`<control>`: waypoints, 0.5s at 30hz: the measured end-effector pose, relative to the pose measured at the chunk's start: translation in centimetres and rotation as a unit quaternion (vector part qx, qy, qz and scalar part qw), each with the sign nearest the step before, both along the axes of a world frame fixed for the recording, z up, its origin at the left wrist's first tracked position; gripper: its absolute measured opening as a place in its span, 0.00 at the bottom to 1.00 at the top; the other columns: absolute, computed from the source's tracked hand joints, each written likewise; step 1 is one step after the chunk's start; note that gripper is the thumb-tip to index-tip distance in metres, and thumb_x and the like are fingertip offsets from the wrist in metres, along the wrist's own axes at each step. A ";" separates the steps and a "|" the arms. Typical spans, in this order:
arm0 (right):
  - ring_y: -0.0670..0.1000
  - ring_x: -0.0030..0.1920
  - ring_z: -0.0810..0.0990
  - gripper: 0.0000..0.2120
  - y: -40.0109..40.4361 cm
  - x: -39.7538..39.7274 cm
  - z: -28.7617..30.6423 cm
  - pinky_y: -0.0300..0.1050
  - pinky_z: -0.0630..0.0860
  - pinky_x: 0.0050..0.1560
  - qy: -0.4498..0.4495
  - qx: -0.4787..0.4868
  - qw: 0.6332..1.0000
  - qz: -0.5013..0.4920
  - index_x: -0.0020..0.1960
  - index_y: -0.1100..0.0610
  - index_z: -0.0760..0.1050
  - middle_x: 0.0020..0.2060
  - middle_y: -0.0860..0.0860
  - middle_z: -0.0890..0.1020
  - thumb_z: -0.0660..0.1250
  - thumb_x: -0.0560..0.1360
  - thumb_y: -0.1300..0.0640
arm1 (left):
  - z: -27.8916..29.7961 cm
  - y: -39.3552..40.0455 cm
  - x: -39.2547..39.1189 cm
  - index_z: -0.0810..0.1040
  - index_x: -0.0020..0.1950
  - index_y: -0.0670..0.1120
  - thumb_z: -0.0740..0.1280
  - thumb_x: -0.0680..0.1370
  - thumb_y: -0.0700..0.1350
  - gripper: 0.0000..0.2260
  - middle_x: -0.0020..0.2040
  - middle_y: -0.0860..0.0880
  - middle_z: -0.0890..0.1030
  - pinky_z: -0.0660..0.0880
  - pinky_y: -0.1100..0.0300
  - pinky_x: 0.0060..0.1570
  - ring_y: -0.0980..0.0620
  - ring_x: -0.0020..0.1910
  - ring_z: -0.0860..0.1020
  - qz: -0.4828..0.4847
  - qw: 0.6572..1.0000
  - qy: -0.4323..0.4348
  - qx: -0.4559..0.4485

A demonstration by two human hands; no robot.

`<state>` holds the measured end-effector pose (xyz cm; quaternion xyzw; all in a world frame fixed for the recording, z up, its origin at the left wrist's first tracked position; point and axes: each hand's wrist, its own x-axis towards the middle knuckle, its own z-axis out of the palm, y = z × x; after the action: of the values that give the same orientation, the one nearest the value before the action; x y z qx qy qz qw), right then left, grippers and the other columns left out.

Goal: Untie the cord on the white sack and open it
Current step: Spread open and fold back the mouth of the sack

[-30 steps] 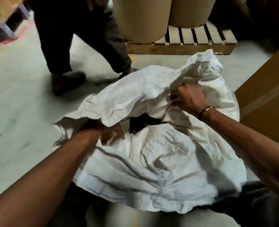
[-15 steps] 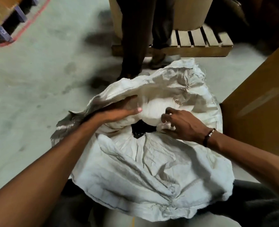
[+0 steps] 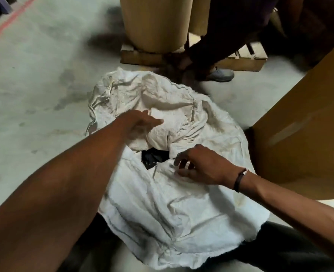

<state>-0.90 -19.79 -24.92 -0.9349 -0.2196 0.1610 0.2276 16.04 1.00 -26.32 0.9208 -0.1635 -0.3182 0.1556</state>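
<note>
A large crumpled white sack (image 3: pixel 162 209) lies on the concrete floor in front of me. Its mouth gapes a little at the middle, and something black (image 3: pixel 154 158) shows inside. My left hand (image 3: pixel 140 124) lies flat over the far flap of the mouth, fingers stretched out and blurred. My right hand (image 3: pixel 199 165) hovers at the near right edge of the gap with its fingers curled and spread, touching the cloth lightly. A loose seam thread (image 3: pixel 108 91) hangs at the far left of the sack. No tied cord is visible.
A big cardboard box (image 3: pixel 307 122) stands close on the right. Tall brown paper rolls (image 3: pixel 156 22) rest on a wooden pallet (image 3: pixel 240 63) behind the sack. Another person's legs and a grey shoe (image 3: pixel 221 74) stand by the pallet.
My right hand has let go of the flap and dropped toward me beside the gap. My left hand slid further right over the far flap. The other person moved right, behind the pallet.
</note>
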 end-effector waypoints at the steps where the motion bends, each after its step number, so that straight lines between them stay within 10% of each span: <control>1: 0.45 0.44 0.84 0.12 -0.8 0.6 0.4 0.45 0.80 0.48 -0.011 -0.005 1.000 -0.018 0.57 0.49 0.83 0.48 0.43 0.87 0.71 0.78 0.44 | 0.1 -0.1 -0.2 0.61 0.82 0.49 0.62 0.77 0.70 0.39 0.83 0.48 0.60 0.68 0.55 0.66 0.44 0.78 0.65 0.025 0.998 0.041 0.046; 4: 0.46 0.43 0.86 0.13 -3.5 1.7 1.3 0.48 0.81 0.50 -0.024 -0.006 0.997 -0.072 0.59 0.51 0.82 0.49 0.45 0.87 0.72 0.78 0.45 | 1.2 -0.4 -0.9 0.64 0.80 0.41 0.57 0.82 0.66 0.36 0.81 0.42 0.62 0.64 0.53 0.71 0.42 0.78 0.66 0.057 0.993 0.053 0.092; 9: 0.54 0.49 0.86 0.22 -8.2 1.0 1.5 0.56 0.81 0.57 -0.016 -0.047 0.981 -0.185 0.66 0.53 0.78 0.60 0.52 0.83 0.73 0.77 0.43 | 5.0 2.9 -7.6 0.70 0.74 0.44 0.63 0.83 0.57 0.24 0.70 0.43 0.74 0.73 0.52 0.61 0.43 0.64 0.76 -0.055 0.983 -0.163 -0.061; 15: 0.62 0.62 0.79 0.35 -10.6 -1.8 1.4 0.56 0.74 0.67 0.027 -0.063 0.954 -0.292 0.76 0.58 0.68 0.69 0.63 0.76 0.72 0.77 0.40 | 8.3 8.2 -15.5 0.79 0.60 0.46 0.72 0.77 0.40 0.13 0.78 0.40 0.68 0.58 0.37 0.75 0.39 0.76 0.68 -0.228 0.793 -0.563 0.042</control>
<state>-2.69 -30.37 -23.55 -0.9660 0.0797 0.1266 0.2110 0.58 9.16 -17.98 0.8788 -0.4143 0.2231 -0.0799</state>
